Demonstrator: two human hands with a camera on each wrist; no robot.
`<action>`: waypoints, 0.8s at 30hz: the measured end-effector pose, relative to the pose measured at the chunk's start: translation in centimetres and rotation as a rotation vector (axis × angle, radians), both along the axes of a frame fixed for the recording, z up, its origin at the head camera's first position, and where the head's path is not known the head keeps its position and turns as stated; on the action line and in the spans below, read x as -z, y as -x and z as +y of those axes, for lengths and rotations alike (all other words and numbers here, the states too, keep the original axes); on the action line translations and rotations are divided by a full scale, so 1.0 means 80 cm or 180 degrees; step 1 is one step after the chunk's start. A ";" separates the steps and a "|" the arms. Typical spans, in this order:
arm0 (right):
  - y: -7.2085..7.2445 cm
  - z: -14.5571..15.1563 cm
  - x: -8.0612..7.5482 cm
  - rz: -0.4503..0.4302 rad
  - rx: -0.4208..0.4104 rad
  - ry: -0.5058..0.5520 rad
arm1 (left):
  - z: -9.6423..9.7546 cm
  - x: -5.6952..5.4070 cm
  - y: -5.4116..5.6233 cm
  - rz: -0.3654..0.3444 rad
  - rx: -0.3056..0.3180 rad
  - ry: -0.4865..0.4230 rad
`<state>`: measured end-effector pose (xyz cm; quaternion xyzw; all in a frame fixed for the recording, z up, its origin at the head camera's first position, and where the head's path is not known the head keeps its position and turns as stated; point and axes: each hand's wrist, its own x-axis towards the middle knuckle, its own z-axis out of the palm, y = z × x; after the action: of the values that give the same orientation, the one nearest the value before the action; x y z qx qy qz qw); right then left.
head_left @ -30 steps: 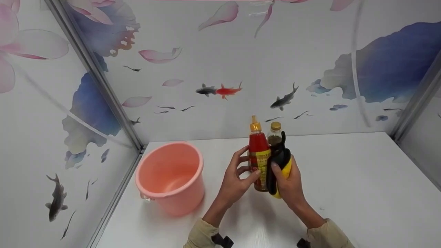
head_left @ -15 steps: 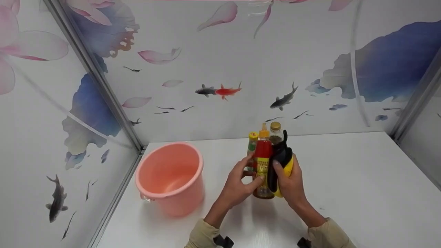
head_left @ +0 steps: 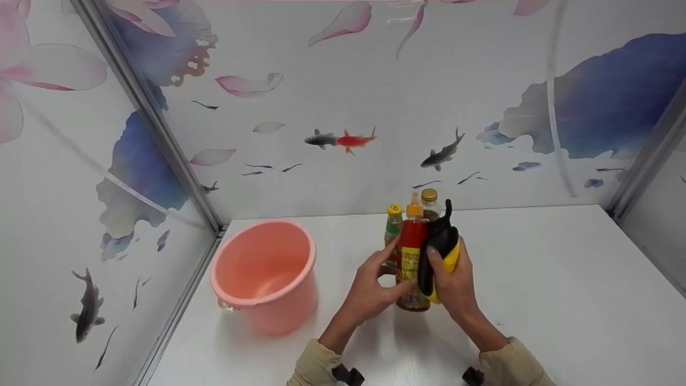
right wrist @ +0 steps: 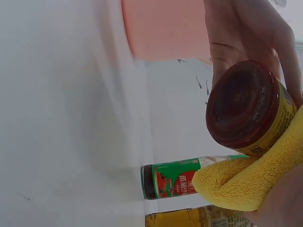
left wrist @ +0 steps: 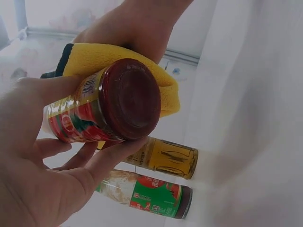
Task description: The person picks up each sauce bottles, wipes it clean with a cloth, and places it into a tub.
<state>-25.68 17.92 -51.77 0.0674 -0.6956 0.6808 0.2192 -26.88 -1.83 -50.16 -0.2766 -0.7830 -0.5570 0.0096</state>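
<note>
My left hand (head_left: pixel 370 287) grips a red sauce bottle (head_left: pixel 411 241) with an orange nozzle cap and yellow label. The bottle is held up off the table, its dark red base facing both wrist cameras. In my right hand (head_left: pixel 455 279) is a folded cloth (head_left: pixel 442 241), yellow with black, which lies against the bottle's right side. Behind stand two more bottles: one with a green label (left wrist: pixel 158 196) and yellow cap, and one with a gold cap (head_left: pixel 429 196) and amber liquid (left wrist: pixel 173 158). The hands and sauce bottle partly hide both.
A pink bucket (head_left: pixel 292 313) stands on the white table (head_left: pixel 563 300), left of my hands. Printed white panels (head_left: pixel 343 91) rise behind the table and at the sides, with metal posts (head_left: pixel 161 139) at the corners.
The sauce bottle has moved right and slightly nearer me, uncovering the green-labelled bottle behind it. Both hands have shifted slightly right, still holding the bottle and the cloth.
</note>
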 end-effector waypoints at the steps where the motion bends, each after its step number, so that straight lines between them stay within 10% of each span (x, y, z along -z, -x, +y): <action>1: 0.000 -0.001 -0.001 0.0017 -0.0006 -0.0001 | 0.000 0.000 0.000 -0.0006 -0.0016 -0.0055; 24: -0.003 -0.013 0.006 0.0030 -0.0213 -0.0005 | 0.000 -0.013 0.003 -0.0217 -0.0237 -0.0767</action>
<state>-25.44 16.91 -52.23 0.0941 -0.6924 0.6869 0.1996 -27.16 -1.79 -49.16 -0.2252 -0.7200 -0.6554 0.0368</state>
